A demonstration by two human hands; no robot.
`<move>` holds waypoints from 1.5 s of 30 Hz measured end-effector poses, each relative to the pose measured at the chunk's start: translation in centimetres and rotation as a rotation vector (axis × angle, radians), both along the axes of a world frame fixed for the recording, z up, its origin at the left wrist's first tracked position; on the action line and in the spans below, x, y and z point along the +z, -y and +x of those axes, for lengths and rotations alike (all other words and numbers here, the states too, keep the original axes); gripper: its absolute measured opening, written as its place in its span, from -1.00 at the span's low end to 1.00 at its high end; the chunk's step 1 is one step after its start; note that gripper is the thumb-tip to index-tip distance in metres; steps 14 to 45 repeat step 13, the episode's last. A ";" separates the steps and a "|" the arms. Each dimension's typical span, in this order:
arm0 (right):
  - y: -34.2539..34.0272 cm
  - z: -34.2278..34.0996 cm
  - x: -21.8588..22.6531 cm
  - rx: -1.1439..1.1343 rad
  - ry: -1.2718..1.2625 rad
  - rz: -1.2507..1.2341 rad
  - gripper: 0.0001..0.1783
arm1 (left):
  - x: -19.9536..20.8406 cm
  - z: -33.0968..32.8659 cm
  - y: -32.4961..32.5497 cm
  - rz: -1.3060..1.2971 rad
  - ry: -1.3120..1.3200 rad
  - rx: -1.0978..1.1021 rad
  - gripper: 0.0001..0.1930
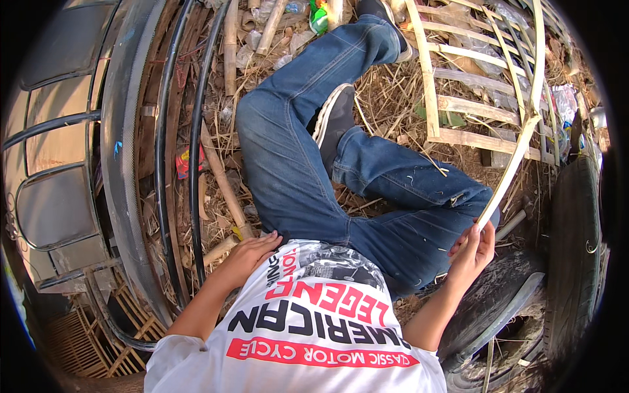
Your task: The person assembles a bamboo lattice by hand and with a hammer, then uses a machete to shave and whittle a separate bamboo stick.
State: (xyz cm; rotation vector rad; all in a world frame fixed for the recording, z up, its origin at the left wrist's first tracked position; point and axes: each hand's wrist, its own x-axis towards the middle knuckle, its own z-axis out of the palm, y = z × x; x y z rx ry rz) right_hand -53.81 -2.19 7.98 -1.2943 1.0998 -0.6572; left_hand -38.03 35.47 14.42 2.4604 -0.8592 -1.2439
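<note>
In my right hand (473, 252) the end of a long pale bamboo strip (517, 154) is pinched between thumb and fingers, over my bent right knee. From there the strip rises, bending at a joint, to the top edge. It crosses in front of a lattice frame of split bamboo (468, 105) lying on the ground. My left hand (257, 252) rests flat at my left hip on the edge of my white shirt, fingers extended and holding nothing. Beside it lies a bamboo pole (223, 177).
Old tyres (573, 229) stand at the right, with another tyre (488, 314) near my right elbow. Black metal tubes (164, 144) and a metal-framed chair (57, 203) line the left. Straw, plastic scraps and cut bamboo pieces (271, 26) litter the ground. A slatted bamboo piece (78, 344) sits lower left.
</note>
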 end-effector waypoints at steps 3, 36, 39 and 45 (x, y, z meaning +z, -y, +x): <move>-0.1 -0.4 -0.8 0.014 0.037 0.076 -0.70 | -0.9 0.2 1.1 -0.001 0.099 0.010 -0.54; 1.2 0.6 -0.8 0.033 0.083 0.166 -0.60 | 3.3 6.9 11.9 0.314 0.010 -0.111 -0.45; 1.2 0.6 -0.8 0.033 0.083 0.166 -0.60 | 3.3 6.9 11.9 0.314 0.010 -0.111 -0.45; 1.2 0.6 -0.8 0.033 0.083 0.166 -0.60 | 3.3 6.9 11.9 0.314 0.010 -0.111 -0.45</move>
